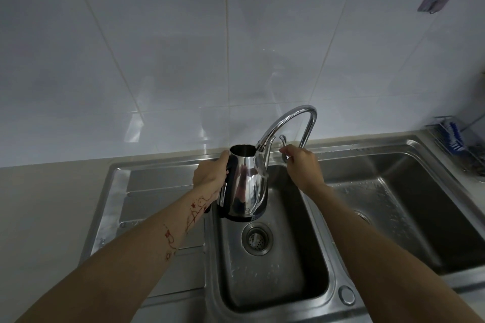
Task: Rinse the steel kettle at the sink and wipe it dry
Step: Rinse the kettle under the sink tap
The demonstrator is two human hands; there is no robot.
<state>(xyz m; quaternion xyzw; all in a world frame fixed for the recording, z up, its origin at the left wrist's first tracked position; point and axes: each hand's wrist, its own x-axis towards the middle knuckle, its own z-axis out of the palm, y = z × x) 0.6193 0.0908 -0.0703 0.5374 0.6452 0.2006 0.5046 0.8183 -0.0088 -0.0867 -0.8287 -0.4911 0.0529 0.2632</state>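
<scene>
Two hands, left hand holding kettle upright, spout rightward

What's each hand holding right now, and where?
Left hand grips the steel kettle by its dark handle, above the basin. Right hand pinches the faucet lever.
</scene>
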